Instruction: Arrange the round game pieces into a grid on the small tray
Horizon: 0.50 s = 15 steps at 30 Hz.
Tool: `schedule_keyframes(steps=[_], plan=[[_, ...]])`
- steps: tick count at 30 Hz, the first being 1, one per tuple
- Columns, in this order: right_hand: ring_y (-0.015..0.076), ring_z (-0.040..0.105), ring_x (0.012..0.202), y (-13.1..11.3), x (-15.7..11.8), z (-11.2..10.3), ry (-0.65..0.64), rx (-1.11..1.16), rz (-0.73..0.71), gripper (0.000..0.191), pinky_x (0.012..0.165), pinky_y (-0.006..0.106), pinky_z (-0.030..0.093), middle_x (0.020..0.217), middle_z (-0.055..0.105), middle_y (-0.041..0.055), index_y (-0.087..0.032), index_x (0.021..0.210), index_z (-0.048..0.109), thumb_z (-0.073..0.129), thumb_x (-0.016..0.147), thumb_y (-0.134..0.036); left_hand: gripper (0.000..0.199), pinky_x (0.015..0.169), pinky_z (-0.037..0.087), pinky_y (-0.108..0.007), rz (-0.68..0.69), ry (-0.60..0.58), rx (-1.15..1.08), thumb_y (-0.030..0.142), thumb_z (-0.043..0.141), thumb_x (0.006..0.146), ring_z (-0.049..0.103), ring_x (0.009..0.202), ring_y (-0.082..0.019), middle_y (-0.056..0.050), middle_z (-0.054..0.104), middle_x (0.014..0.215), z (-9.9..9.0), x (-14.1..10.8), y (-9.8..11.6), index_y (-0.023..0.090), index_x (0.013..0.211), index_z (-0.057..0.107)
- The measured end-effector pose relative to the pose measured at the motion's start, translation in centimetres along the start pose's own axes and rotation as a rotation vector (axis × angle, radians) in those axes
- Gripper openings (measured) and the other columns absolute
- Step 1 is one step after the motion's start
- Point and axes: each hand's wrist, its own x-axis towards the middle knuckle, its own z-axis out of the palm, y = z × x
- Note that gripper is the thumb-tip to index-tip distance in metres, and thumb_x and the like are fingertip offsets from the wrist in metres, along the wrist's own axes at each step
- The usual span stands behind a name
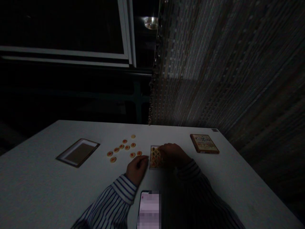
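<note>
A small shallow box (153,163) filled with rows of round xiangqi pieces (156,154) lies in front of me. My right hand (172,155) reaches over its right side, fingers bent down at the pieces; whatever is under the fingertips is hidden. Just left of the box, my left hand (137,169) rests with curled fingers, the thumb and forefinger drawn together near the box's edge. Any object inside that hand is too dark to see. Several loose xiangqi pieces (127,147), mostly with red characters, are scattered on the table beyond my left hand.
An open box lid or tray (79,152) lies at the left of the white table (43,178). A printed flat box (205,143) lies at the right. A lit phone (149,210) sits between my forearms. Behind the table hangs a string curtain (190,63) beside a dark window.
</note>
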Motion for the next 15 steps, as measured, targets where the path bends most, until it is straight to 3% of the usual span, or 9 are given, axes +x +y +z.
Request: schedule_keyframes(steps=[8, 15], plan=[[0.0179, 0.055, 0.093, -0.2, -0.6, -1.4, 0.035, 0.015, -0.003, 0.031, 0.077, 0.028, 0.038, 0.099, 0.063, 0.0073, -0.021, 0.105, 0.057, 0.032, 0.088, -0.028, 0.023, 0.079, 0.05, -0.032, 0.087, -0.009, 0.062, 0.031, 0.05, 0.076, 0.063, 0.083, -0.017, -0.005, 0.068, 0.089, -0.9, 0.0, 0.1, 0.019, 0.09, 0.065], [0.0182, 0.054, 0.092, -0.9, -0.9, -2.0, 0.092, 0.051, 0.012, 0.031, 0.077, 0.029, 0.035, 0.099, 0.062, 0.0074, -0.02, 0.105, 0.057, 0.032, 0.088, -0.027, 0.023, 0.078, 0.05, -0.031, 0.14, 0.033, 0.143, 0.032, 0.05, 0.077, 0.063, 0.084, -0.017, -0.006, 0.068, 0.091, -4.0, 0.5, 0.3, 0.019, 0.09, 0.064]])
